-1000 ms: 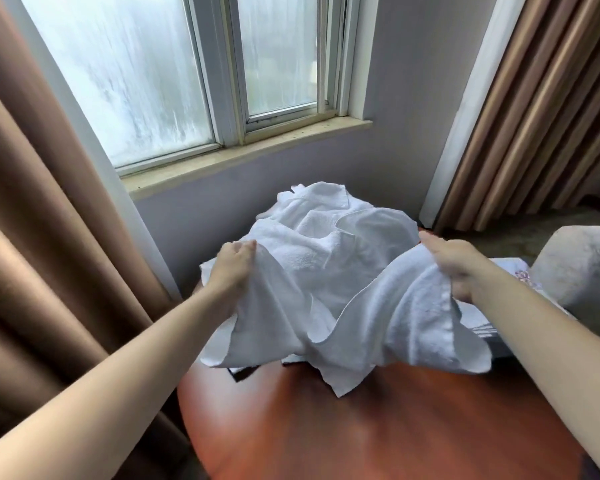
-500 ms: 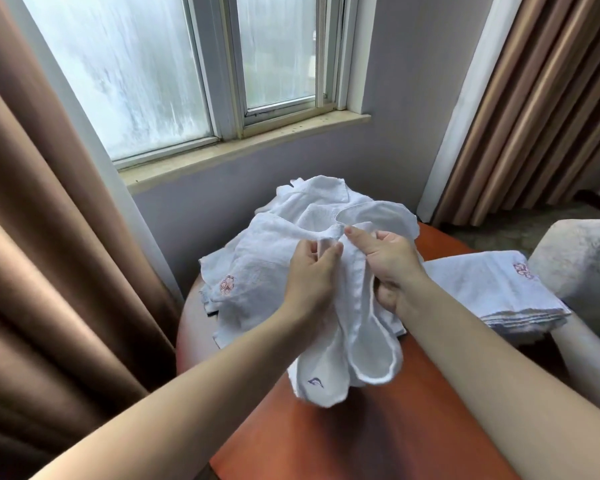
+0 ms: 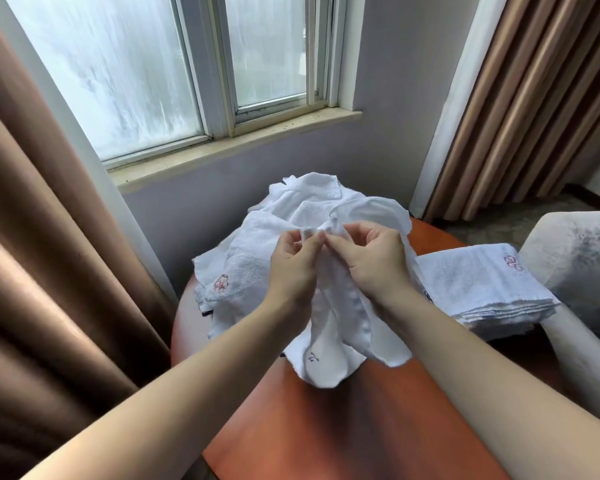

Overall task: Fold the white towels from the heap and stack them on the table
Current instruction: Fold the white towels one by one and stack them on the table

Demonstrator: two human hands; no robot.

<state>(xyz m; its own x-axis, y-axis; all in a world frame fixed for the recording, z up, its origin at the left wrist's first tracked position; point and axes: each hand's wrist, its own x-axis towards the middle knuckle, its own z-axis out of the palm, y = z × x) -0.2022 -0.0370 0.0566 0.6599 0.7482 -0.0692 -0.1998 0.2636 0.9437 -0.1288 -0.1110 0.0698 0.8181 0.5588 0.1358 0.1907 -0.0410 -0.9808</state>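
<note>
Head view: two bare forearms reach over a round red-brown table (image 3: 343,431).
Left hand (image 3: 293,268): fingers curled, pinching the top edge of a towel (image 3: 329,327).
Right hand (image 3: 374,261): fingers curled, pinching the same edge, just beside the left hand.
Towel: white and bunched, hanging from both hands. The lower end carries a small blue mark and reaches down near the tabletop; cannot tell if it touches.
Heap (image 3: 312,199): crumpled white towels on the far side of the table, behind the hands. One at the left shows a red logo.
Stack (image 3: 482,285): folded white towels at the table's right edge, right of the hands, red logo on top.
Chair (image 3: 575,258): pale, just beside the stack.
Window (image 3: 146,71): behind the table, with a brown curtain (image 3: 32,237) on each side.
</note>
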